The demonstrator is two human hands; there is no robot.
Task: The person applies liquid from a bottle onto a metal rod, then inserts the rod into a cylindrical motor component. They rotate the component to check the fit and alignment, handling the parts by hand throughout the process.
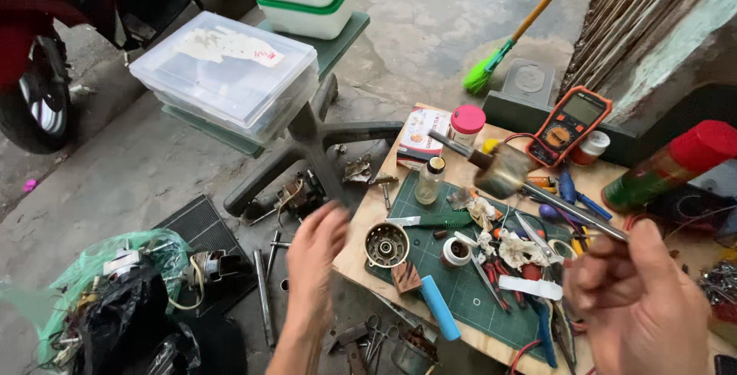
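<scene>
My right hand [641, 306] at the lower right is closed around the thin steel shaft of a motor rotor [503, 169], which it holds up over the green cutting mat [461, 290]. The rotor's brownish drum sits mid-shaft, blurred by motion. My left hand [316, 256] hangs blurred beside the low wooden board's [361, 248] left edge, fingers apart, holding nothing. Nearest to it on the mat lies a round metal motor end cap [386, 244].
The mat holds a small bottle [430, 179], pliers, screwdrivers, a blue cylinder [440, 307] and rags. An orange multimeter [568, 125] and a red-capped spray can [672, 164] sit behind. Clear plastic boxes [226, 72] rest on a chair base; a parts bag [115, 298] lies at left.
</scene>
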